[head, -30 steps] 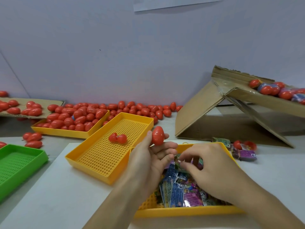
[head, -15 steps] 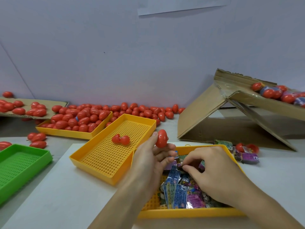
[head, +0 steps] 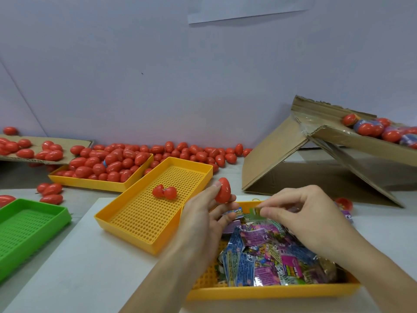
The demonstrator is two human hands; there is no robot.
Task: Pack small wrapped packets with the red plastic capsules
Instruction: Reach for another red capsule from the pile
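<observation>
The white tabletop (head: 67,267) carries, at its far right corner, a collapsed brown cardboard box (head: 282,159), and at its left edge a green perforated plastic tray (head: 27,224). At the near edge sits a yellow perforated plastic tray (head: 270,291) heaped with small wrapped foil packets (head: 259,263); just beside it lies a second yellow tray (head: 155,213) holding one opened red capsule (head: 164,192). A third yellow tray (head: 94,184) toward the far left is piled with closed red plastic capsules (head: 108,163). The left hand (head: 203,218) grips a red egg-shaped plastic capsule (head: 223,190) between thumb and curled fingers, above the packet tray's far rim. The right hand (head: 309,220) pinches a small green wrapped packet (head: 256,211) at its fingertips, just beside the capsule. This looks like the pairing step; next, the packet probably needs joining with the held capsule, which appears closed.
</observation>
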